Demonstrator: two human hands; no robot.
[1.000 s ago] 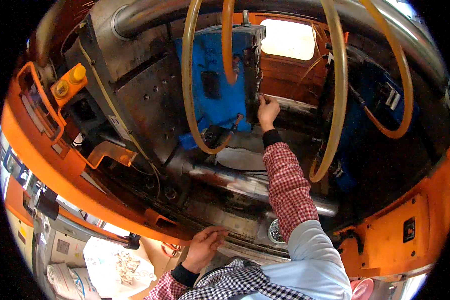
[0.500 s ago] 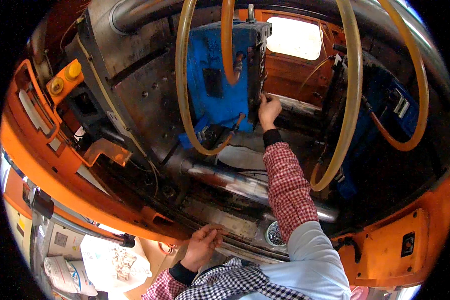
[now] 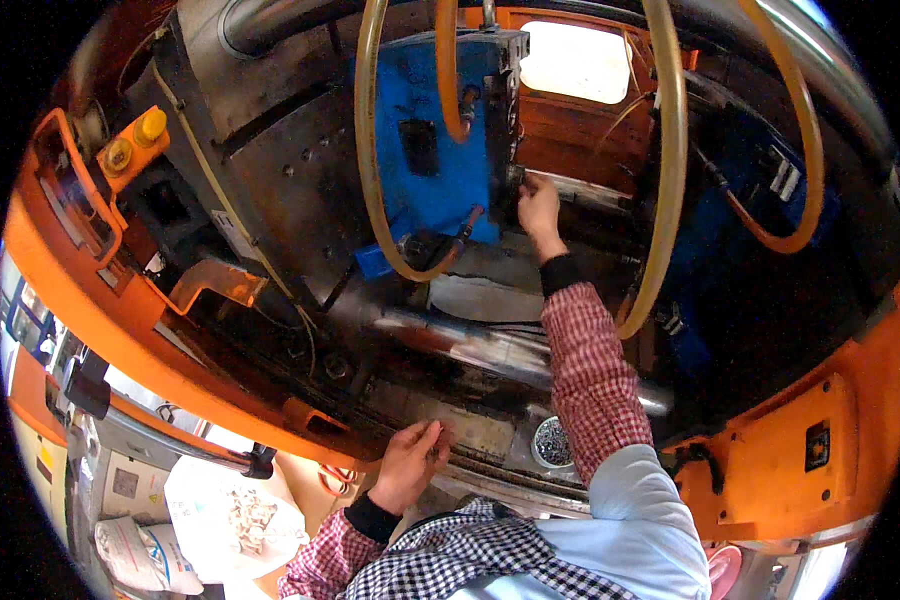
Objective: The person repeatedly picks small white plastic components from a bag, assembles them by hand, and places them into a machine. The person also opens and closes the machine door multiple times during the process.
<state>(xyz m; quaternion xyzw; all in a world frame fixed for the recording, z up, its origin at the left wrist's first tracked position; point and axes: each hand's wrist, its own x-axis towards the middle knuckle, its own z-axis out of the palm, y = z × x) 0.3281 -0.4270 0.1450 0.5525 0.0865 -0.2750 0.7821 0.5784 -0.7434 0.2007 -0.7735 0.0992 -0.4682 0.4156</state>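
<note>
**Right hand (image 3: 541, 212) at the edge of a blue block (image 3: 440, 195) inside an orange machine**

Head view. The blue block stood upright in the machine's dark interior, before and left of the right hand. That hand's thumb and fingers were drawn together at the block's dark side face (image 3: 503, 110); whether they pinched anything, or quite touched the face, could not be told. The left hand (image 3: 410, 465) hung low near the machine's edge, fingers curled toward the thumb; any small object between them was too blurred to make out. Amber hoses (image 3: 670, 150) crossed in front of the block, cut off above. The right sleeve (image 3: 595, 370) stood close against a bowl of small shiny pieces (image 3: 552, 443), and shadow obscured much of the right side.

A stained metal ledge (image 3: 475, 425) lay below a polished bar (image 3: 470, 345). The orange frame (image 3: 110, 310) curved along the left; beyond it, at lower left, were a white sheet (image 3: 195, 490) bearing pale pieces and a bag (image 3: 135, 560).
</note>
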